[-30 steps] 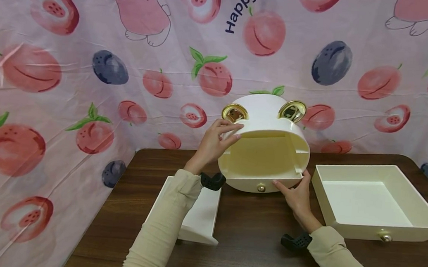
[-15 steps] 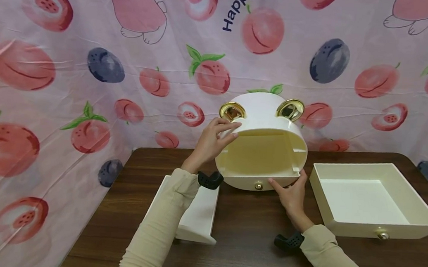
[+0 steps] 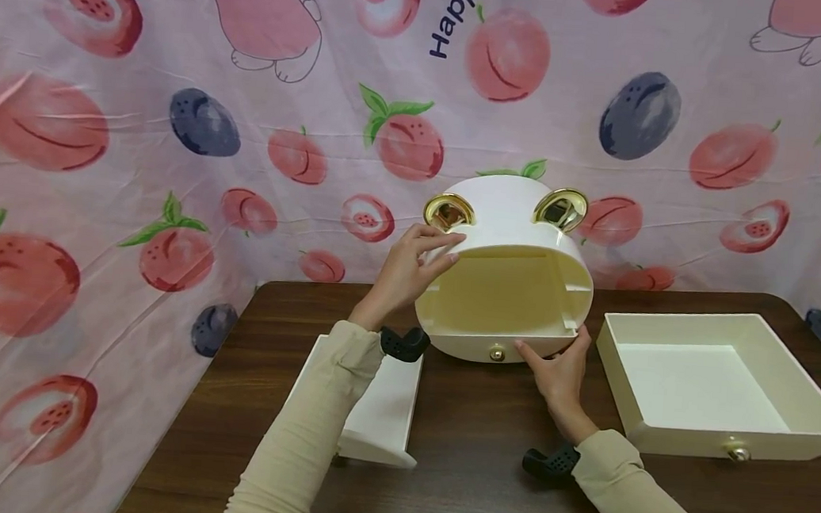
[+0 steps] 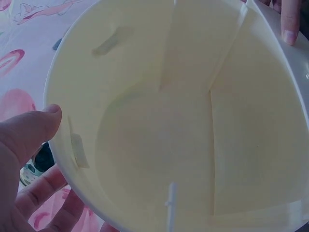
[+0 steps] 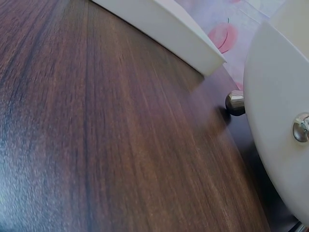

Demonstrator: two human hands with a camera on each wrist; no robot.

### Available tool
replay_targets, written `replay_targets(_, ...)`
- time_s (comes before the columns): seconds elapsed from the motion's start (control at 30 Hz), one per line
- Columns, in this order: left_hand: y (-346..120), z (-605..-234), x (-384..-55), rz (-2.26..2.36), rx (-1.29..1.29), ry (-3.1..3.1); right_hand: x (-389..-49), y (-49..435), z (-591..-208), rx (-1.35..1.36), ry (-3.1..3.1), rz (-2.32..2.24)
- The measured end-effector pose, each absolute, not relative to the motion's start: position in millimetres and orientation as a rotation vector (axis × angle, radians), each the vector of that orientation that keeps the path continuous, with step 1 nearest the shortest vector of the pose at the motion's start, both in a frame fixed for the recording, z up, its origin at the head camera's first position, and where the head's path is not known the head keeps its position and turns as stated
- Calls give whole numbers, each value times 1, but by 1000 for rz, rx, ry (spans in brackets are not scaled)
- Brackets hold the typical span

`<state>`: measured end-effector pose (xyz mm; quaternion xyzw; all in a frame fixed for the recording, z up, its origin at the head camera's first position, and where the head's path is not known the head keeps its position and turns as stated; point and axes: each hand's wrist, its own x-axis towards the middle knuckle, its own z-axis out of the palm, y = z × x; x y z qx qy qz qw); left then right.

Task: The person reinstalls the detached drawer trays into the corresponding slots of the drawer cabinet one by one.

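Note:
A white rounded drawer cabinet (image 3: 506, 215) with two gold ears stands at the back of the table, its upper compartment bare and facing me. Its lower drawer (image 3: 464, 346), with a gold knob (image 3: 497, 353), sits in the bottom. My left hand (image 3: 404, 272) holds the cabinet's upper left rim; in the left wrist view the thumb (image 4: 36, 128) lies at the opening's edge and the fingers are outside. My right hand (image 3: 561, 378) grips the lower right corner, thumb on the drawer front, other fingers partly hidden round the side. The right wrist view shows the drawer front (image 5: 275, 111), not the hand.
A larger cream drawer (image 3: 719, 445) with a gold knob lies on the right of the wooden table (image 3: 466, 483). Left of the cabinet is another white piece (image 3: 389, 406), partly behind my left forearm. A fruit-patterned cloth (image 3: 370, 15) hangs behind the table.
My right hand and forearm have shifted slightly left. The left hand keeps its hold on the rim, and the cabinet stays about where it was.

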<state>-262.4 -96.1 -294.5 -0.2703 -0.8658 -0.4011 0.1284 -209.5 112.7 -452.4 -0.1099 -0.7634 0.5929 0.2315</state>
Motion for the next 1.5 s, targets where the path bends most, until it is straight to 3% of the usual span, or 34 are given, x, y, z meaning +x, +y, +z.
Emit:
replay_targets(0.97,-94,-295,-259,-1153,-748,-2504,-214,105,-454,-359,-2016,1620)
replay_targets(1.5,-96,-295,-260,-1142,-767,-2490,-202,111,-445,-231,-2013,1778)
